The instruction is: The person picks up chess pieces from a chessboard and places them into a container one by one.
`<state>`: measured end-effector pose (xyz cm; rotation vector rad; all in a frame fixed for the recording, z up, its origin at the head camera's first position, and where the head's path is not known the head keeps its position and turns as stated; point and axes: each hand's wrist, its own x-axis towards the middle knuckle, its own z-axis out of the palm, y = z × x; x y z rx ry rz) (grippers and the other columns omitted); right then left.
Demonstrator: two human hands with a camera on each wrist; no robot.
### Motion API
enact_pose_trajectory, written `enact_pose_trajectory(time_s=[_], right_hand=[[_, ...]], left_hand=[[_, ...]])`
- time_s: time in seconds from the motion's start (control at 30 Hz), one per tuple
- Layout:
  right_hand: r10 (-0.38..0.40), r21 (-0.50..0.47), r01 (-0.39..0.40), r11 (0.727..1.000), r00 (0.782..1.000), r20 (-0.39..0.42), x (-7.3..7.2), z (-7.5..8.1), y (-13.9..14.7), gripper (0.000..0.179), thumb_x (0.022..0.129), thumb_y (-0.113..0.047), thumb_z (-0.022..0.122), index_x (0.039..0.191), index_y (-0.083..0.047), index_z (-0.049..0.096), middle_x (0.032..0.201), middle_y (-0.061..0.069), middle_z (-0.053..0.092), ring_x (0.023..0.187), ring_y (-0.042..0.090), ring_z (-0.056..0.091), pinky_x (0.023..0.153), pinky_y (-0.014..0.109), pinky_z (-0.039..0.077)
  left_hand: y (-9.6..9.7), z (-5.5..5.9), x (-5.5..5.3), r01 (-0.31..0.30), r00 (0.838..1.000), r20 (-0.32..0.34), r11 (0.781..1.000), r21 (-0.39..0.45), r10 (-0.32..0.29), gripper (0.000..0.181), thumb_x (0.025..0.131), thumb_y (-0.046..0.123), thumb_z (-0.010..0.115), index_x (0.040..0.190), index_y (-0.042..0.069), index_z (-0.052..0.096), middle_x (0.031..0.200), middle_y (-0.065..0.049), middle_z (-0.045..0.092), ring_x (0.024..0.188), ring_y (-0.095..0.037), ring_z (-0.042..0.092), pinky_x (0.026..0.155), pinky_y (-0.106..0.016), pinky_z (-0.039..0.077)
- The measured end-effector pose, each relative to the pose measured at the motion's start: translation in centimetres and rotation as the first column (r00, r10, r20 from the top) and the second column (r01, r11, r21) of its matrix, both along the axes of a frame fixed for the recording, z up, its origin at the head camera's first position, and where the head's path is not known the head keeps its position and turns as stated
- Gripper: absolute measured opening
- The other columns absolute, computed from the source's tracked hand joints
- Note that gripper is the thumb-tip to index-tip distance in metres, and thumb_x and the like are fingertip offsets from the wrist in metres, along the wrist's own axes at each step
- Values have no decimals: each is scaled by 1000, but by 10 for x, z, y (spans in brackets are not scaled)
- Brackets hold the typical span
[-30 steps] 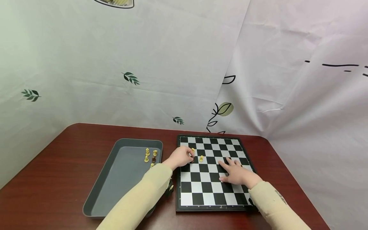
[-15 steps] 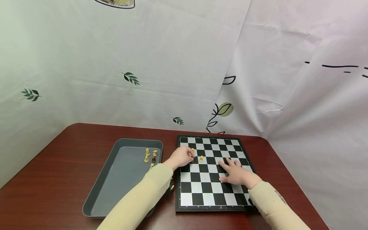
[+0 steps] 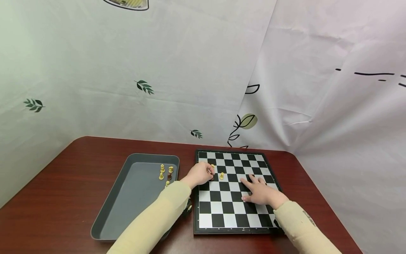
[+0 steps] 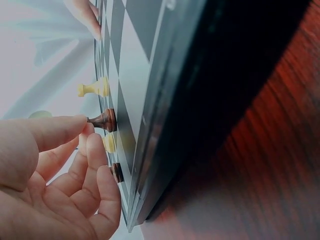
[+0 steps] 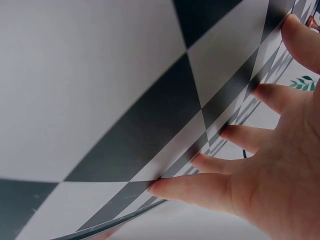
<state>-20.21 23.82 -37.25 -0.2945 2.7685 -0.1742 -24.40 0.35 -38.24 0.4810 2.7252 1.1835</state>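
My left hand (image 3: 200,174) is over the left side of the chessboard (image 3: 226,219). Its thumb and fingertip pinch the top of a dark brown chess piece (image 4: 105,120), whose base is at the board surface. A yellow chess piece (image 3: 221,175) stands just right of it. Another yellow piece (image 4: 109,143) and a second brown piece (image 4: 117,172) show partly behind the fingers in the left wrist view. On the right half of the board, my right hand (image 3: 262,192) rests with fingers spread, fingertips touching the squares (image 5: 165,125).
Left of the board lies a grey tray (image 3: 109,197). Several yellow pieces (image 3: 162,168) and a brown piece (image 3: 169,176) stand at its right side, partly covered by my left sleeve (image 3: 152,218). Behind the reddish-brown table (image 3: 57,197) hangs a white printed cloth (image 3: 190,70).
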Motion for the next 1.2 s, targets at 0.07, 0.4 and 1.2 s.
enact_pose_trajectory(time_s=[0.07, 0.4, 1.2], right_hand=[[1, -2, -1, 1000, 1000, -1, 0, 0, 0, 71, 85, -38, 67, 144, -11, 39, 150, 26, 26, 133, 54, 23, 98, 68, 29], [5, 1, -5, 1000, 1000, -15, 2, 0, -1, 70, 85, -37, 68, 143, -11, 40, 149, 26, 27, 133, 54, 24, 98, 67, 29], [-7, 2, 7, 1000, 1000, 3, 1, 1, -1, 71, 84, -37, 68, 144, -12, 39, 150, 26, 26, 133, 54, 23, 98, 68, 29]], left_hand=[[0, 0, 0, -2, 1000, -2, 1000, -3, 2, 11, 84, -1, 59, 79, 6, 66, 80, -3, 68, 65, -11, 54, 59, -24, 41], [-1, -2, 1, 4, 1000, -14, 1000, 7, -3, 12, 85, -1, 59, 79, 7, 66, 87, -5, 68, 69, -11, 56, 63, -25, 43], [-8, 6, 4, 19, 999, -27, 999, 31, -18, 10, 85, 2, 62, 77, 7, 65, 73, -2, 64, 63, -10, 53, 62, -24, 43]])
